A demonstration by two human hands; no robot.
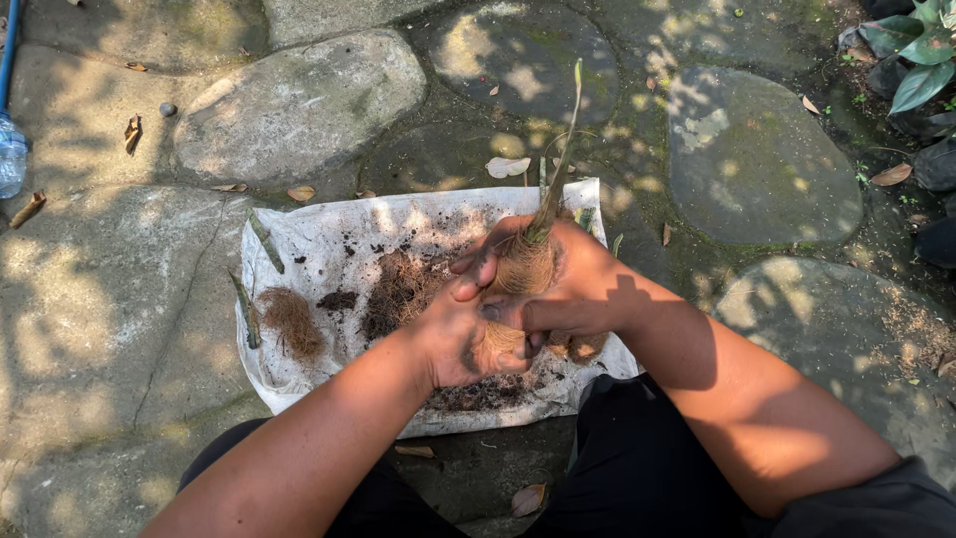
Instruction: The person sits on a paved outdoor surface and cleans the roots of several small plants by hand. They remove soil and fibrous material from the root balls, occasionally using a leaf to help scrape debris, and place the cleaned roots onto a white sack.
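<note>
A fibrous root ball [522,267] with a thin upright stem [564,149] sits over the middle of a soil-strewn white sack [329,234] spread on mossy stone paving [299,105] in dappled shade. Loose soil [398,294] and a coir clump [291,321] lie toward the sack's left edge. The left hand [466,334] and right hand [573,289] wrap it, fingers [476,267] closed around the fibres.
</note>
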